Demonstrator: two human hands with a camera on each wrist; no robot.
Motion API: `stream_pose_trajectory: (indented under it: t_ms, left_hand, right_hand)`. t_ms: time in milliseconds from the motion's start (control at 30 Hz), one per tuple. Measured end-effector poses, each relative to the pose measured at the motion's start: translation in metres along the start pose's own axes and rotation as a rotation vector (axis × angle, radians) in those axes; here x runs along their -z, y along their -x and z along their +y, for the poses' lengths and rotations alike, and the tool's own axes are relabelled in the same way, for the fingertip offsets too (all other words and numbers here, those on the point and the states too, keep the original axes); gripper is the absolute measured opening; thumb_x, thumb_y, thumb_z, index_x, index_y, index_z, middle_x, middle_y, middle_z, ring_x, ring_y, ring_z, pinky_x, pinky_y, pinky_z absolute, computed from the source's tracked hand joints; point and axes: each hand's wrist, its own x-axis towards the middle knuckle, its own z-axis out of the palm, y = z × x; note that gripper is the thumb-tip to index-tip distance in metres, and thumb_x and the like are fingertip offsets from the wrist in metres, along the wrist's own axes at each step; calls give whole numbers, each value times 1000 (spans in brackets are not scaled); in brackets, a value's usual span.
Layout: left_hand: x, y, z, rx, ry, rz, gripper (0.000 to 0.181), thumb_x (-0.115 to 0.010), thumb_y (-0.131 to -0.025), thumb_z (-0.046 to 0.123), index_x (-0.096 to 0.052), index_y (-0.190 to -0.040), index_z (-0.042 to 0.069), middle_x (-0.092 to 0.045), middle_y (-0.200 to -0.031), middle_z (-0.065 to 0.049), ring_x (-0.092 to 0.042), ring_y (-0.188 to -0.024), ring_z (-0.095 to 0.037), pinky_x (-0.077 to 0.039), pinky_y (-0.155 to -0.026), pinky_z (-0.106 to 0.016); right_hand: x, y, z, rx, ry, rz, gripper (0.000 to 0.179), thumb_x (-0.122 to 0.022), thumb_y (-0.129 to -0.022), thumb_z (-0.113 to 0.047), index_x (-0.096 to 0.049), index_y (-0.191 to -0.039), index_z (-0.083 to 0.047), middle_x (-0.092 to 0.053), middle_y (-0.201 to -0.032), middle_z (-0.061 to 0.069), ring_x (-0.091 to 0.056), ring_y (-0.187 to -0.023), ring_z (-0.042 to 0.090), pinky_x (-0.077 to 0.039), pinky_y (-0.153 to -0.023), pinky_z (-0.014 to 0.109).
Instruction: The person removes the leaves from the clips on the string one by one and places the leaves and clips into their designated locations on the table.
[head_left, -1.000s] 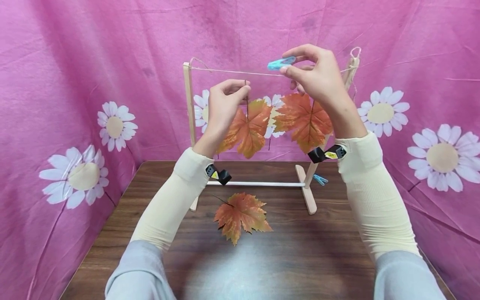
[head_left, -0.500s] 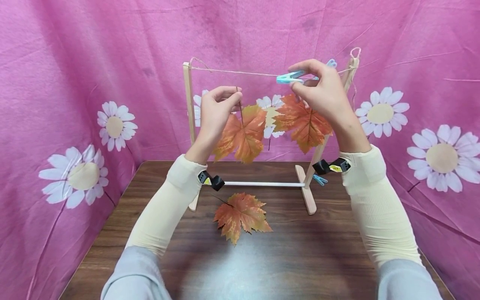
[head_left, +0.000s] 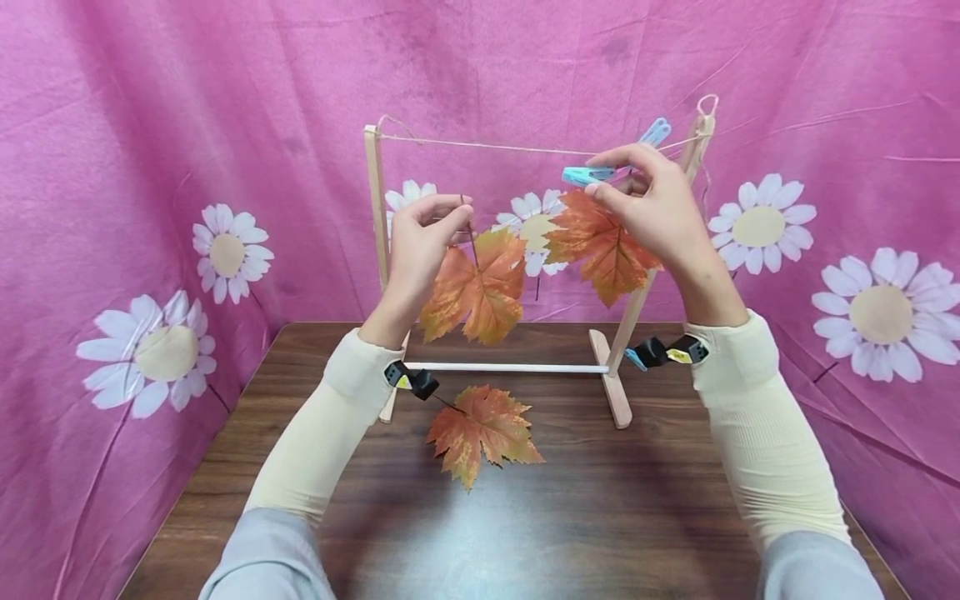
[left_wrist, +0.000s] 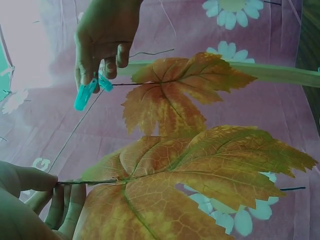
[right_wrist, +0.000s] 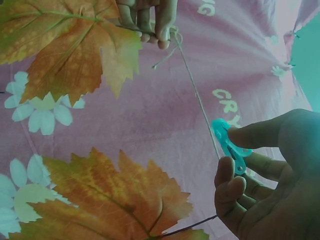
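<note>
My left hand (head_left: 423, 250) pinches the stem of an orange maple leaf (head_left: 476, 287), which hangs below the fingers in front of the string. Between thumb and fingers of my right hand (head_left: 660, 208) is a light blue clothespin (head_left: 587, 175), just below the string (head_left: 487, 147) in the head view. In the right wrist view this clothespin (right_wrist: 230, 145) lies close beside the string. A second maple leaf (head_left: 600, 246) hangs under the right hand, its stem top hidden by that hand. Behind the same hand, another blue clothespin (head_left: 656, 132) sticks up at the string.
The string runs between two wooden posts (head_left: 373, 200) joined low down by a white rod (head_left: 517, 367). Another maple leaf (head_left: 483, 433) lies on the brown table (head_left: 600, 517). One more blue clothespin (head_left: 635, 358) is partly hidden by the right wrist camera. A pink flowered cloth (head_left: 300, 100) hangs behind.
The left hand has moved down and left with its leaf. The right hand has lowered the clothespin from above the string to just below it, moving slightly right.
</note>
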Motion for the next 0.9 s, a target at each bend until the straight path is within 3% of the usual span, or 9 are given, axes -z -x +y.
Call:
stream_pose_trajectory:
  t_ms: [167, 267, 400, 533, 633, 900]
  left_hand:
    - [4, 5, -3, 15, 14, 9, 21, -70, -97, -5, -71, -114, -17, -76, -90, -1, -71, -75, -8, -70, -79, -31]
    - [7, 7, -6, 25, 15, 13, 20, -71, -97, -5, -71, -114, -16, -76, -90, -6, -71, -77, -11, -69, -77, -28]
    - [10, 10, -10, 27, -4, 6, 20, -71, -97, -3, -72, -113, -15, -73, -91, -1, -71, -76, -11, -68, -75, -25]
    - [13, 14, -14, 39, -12, -1, 20, -71, -98, -1, -73, -112, -15, -70, -93, 4, -71, -73, -8, -67, -71, -22]
    - [15, 17, -17, 73, 12, 8, 22, -71, -98, -1, -71, -114, -17, -73, -85, 8, -71, -69, -7, -65, -67, -20]
    - [21, 24, -26, 115, 41, 15, 25, -70, -99, -3, -69, -117, -20, -73, -75, 3, -70, -69, -8, -66, -69, -20]
  right_hand:
    - [-3, 5, 9, 3, -4, 10, 32, -74, -96, -13, -74, -129, -13, -55, -107, -11, -53, -68, 2, -41, -53, 14]
    - [-5, 10, 13, 9, 25, 16, 30, -75, -96, -13, -74, -127, -13, -57, -90, -11, -53, -67, 3, -42, -53, 16]
    - [-5, 15, 17, 2, 25, 5, 30, -77, -96, -14, -74, -125, -12, -59, -75, -11, -56, -65, 3, -43, -53, 17]
    - [-6, 20, 22, 4, 13, -14, 32, -79, -95, -13, -74, -126, -8, -59, -95, -9, -60, -70, -2, -47, -57, 13]
    - [-7, 23, 25, 17, 32, -15, 31, -80, -95, -13, -75, -125, -6, -53, -104, -3, -61, -74, -5, -48, -60, 10]
    - [-4, 29, 35, 25, 61, -22, 31, -82, -94, -13, -75, -123, -6, -57, -101, -1, -60, -76, 0, -49, -64, 11]
